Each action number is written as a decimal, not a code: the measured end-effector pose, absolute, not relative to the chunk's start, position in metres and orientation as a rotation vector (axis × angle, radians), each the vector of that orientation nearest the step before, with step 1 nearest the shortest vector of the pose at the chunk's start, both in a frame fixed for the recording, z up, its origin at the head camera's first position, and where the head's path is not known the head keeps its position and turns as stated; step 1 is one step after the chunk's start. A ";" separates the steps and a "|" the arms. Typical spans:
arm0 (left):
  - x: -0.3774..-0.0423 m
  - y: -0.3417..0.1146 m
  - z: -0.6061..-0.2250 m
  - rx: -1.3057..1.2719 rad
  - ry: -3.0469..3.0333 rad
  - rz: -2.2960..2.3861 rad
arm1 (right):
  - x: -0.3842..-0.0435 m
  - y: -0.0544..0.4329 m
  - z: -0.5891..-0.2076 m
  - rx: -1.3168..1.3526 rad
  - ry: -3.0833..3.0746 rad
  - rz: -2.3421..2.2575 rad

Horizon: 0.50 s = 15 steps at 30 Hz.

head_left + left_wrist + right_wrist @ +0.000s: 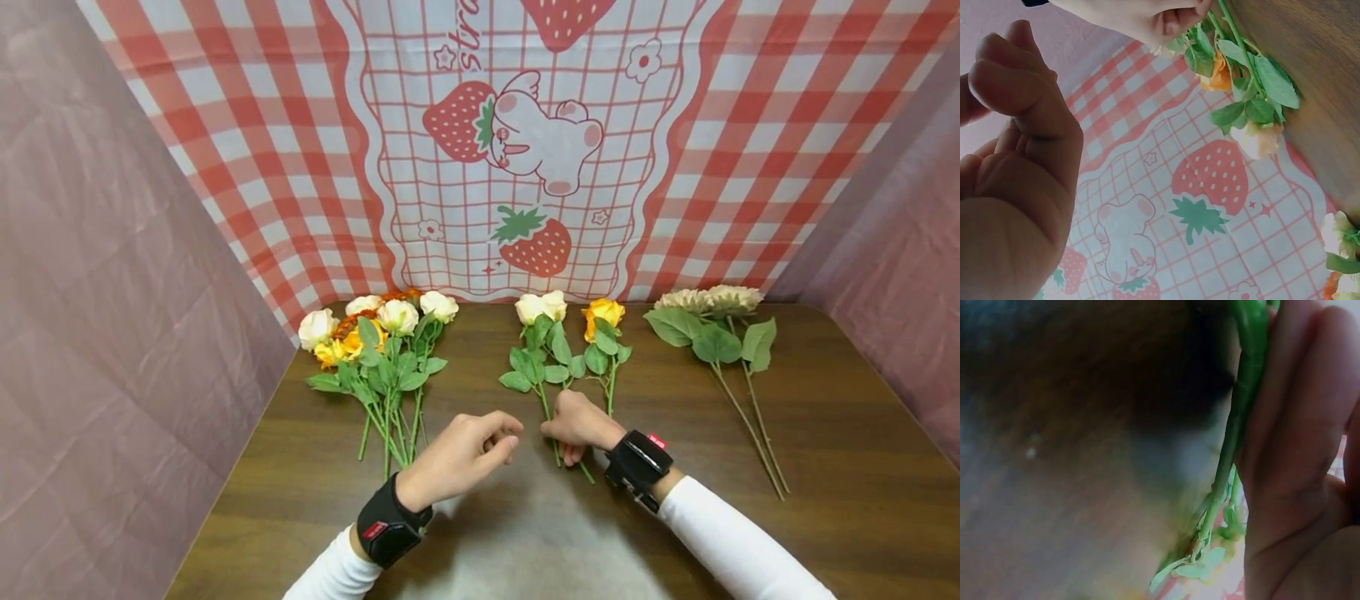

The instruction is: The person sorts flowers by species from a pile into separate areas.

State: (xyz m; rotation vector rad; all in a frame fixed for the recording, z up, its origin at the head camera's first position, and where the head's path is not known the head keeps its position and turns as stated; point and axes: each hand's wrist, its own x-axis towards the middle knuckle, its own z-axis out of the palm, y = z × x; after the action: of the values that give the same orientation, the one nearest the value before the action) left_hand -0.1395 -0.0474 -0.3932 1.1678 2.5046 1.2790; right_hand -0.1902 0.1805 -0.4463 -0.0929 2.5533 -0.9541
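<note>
Two white roses with green leaves lie side by side at the middle of the wooden table. My right hand grips low on their stems, and the cut ends stick out below the fingers. A green stem runs along the fingers in the right wrist view. Just right of these lies a yellow-orange rose, its stem passing close behind the right hand. To the left, my left hand hovers over the table with loosely bent fingers and holds nothing.
A bunch of white, yellow and rust-orange flowers lies on the table's left. At the right are two pale cream flowers with long stems and broad leaves. A red-checked strawberry cloth hangs along the back edge.
</note>
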 end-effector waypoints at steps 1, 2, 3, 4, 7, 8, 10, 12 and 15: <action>-0.139 -0.048 -0.393 1.164 2.504 1.269 | -0.191 0.180 -0.446 -0.097 2.547 -0.938; -0.139 -0.048 -0.393 1.159 2.502 1.260 | -0.191 0.179 -0.447 -0.104 2.545 -0.923; -0.139 -0.048 -0.393 1.152 2.499 1.254 | -0.191 0.178 -0.447 -0.111 2.542 -0.909; -0.139 -0.048 -0.393 1.147 2.499 1.248 | -0.192 0.177 -0.446 -0.118 2.536 -0.902; -0.138 -0.049 -0.392 1.141 2.501 1.242 | -0.192 0.175 -0.447 -0.140 2.529 -0.884; -0.138 -0.049 -0.392 1.142 2.502 1.241 | -0.192 0.174 -0.447 -0.142 2.526 -0.883; -0.138 -0.050 -0.392 1.150 2.508 1.240 | -0.191 0.173 -0.447 -0.147 2.521 -0.885; -0.139 -0.050 -0.391 1.156 2.518 1.238 | -0.188 0.173 -0.447 -0.163 2.522 -0.894; -0.141 -0.052 -0.390 1.151 2.547 1.223 | -0.184 0.174 -0.444 -0.218 2.524 -0.921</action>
State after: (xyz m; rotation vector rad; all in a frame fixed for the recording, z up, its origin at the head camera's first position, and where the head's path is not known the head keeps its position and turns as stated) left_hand -0.1405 -0.0520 -0.3900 1.1511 2.5469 1.2233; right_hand -0.1837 0.1740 -0.4442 -0.2176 2.5241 -0.9210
